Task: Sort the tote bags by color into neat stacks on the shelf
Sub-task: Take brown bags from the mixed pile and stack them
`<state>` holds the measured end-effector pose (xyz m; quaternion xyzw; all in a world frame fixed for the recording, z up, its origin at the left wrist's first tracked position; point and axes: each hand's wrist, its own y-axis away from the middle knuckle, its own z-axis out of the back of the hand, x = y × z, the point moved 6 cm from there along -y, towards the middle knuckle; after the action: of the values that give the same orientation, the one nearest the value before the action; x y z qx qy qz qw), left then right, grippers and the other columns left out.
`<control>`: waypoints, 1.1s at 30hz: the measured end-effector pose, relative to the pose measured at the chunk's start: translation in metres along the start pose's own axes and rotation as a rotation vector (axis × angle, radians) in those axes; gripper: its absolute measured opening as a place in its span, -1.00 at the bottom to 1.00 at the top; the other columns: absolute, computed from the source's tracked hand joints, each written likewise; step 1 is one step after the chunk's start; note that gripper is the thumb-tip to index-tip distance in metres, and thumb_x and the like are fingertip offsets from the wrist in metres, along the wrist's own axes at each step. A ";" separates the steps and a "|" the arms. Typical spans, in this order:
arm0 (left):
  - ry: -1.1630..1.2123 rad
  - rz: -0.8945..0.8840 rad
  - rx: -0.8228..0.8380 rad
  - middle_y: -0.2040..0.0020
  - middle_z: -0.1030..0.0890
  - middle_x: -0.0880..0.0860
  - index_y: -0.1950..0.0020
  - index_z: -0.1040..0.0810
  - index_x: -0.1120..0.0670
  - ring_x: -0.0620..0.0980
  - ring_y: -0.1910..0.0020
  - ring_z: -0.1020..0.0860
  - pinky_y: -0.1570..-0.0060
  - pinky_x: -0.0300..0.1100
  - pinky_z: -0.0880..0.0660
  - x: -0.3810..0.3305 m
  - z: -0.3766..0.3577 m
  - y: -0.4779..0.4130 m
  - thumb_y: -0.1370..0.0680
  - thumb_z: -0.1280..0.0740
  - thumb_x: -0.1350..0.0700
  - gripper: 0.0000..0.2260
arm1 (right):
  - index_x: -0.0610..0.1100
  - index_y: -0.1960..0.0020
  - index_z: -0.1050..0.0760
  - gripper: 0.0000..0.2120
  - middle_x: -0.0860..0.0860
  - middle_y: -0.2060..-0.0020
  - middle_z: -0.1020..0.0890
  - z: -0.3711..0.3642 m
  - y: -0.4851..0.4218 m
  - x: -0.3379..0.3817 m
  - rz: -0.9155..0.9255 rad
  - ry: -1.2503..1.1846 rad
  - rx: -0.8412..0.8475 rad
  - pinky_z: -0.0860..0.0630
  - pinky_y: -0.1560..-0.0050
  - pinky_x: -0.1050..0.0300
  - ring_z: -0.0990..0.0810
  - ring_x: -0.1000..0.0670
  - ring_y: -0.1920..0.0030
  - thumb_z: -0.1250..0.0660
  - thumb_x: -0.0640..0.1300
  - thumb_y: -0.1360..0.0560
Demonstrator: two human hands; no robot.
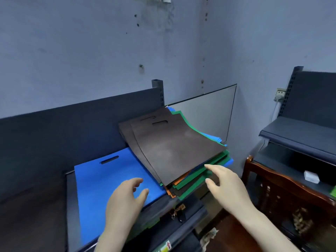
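A blue tote bag (101,180) lies flat on the dark shelf (70,206), its handle slot toward the back panel. To its right sits a mixed pile: two brown bags (174,148) on top, with green (192,182), orange (174,184) and blue (212,138) bags fanned out beneath. My left hand (127,199) hovers with fingers apart over the blue bag's front right corner. Near the pile's front right corner my right hand (225,180) is spread, fingertips close to the green edges. Neither hand holds anything.
A glass divider (209,113) stands behind the pile. A carved wooden chair (283,190) is at the right, with another dark shelf unit (301,131) behind it holding a small white box (311,176). Keys (177,211) hang below the shelf front.
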<state>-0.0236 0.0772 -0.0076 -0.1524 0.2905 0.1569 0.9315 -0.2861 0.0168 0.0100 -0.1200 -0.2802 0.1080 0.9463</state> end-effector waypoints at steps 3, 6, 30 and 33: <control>0.054 0.056 -0.053 -0.07 -0.57 -0.21 -0.24 -0.51 -0.13 -0.21 -0.04 -0.52 0.09 -0.22 -0.43 0.003 0.000 -0.034 -0.51 -0.34 -0.07 -0.70 | 0.04 -0.38 -0.40 -0.58 0.17 -0.33 -0.47 0.006 -0.057 0.008 0.038 0.021 -0.018 -0.34 -0.25 0.22 -0.38 0.12 -0.36 -0.25 -0.11 -0.52; 0.126 0.116 -0.089 -0.03 -0.58 -0.18 -0.31 -0.47 -0.07 -0.17 -0.03 -0.54 0.08 -0.19 -0.42 0.011 -0.001 -0.067 -0.52 -0.33 -0.10 -0.63 | 0.04 -0.38 -0.40 -0.57 0.15 -0.35 -0.46 0.002 -0.110 0.009 0.030 0.067 -0.013 -0.38 -0.22 0.15 -0.39 0.07 -0.36 -0.24 -0.10 -0.52; 0.422 0.368 -0.225 0.28 -0.59 -0.04 -0.05 -0.48 -0.13 -0.01 0.39 -0.58 0.14 0.09 -0.59 -0.002 -0.024 -0.112 -0.45 -0.45 0.03 -0.76 | 0.08 -0.37 -0.38 -0.51 0.04 -0.25 -0.52 -0.069 -0.219 0.001 0.105 0.145 0.250 -0.35 -0.26 0.07 -0.40 -0.09 -0.29 -0.31 0.04 -0.45; 0.372 0.395 -0.270 0.29 -0.59 -0.04 0.12 -0.54 -0.02 -0.02 0.37 -0.58 0.20 0.08 -0.60 0.000 -0.022 -0.111 -0.43 -0.46 0.09 -0.88 | 0.07 -0.37 -0.40 -0.50 0.06 -0.24 -0.53 -0.078 -0.219 0.011 0.171 -0.004 0.334 -0.40 -0.26 0.10 -0.43 -0.02 -0.29 -0.34 -0.01 -0.43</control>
<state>0.0078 -0.0315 -0.0039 -0.2419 0.4567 0.3414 0.7851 -0.2032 -0.2009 0.0154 0.0157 -0.2490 0.2332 0.9399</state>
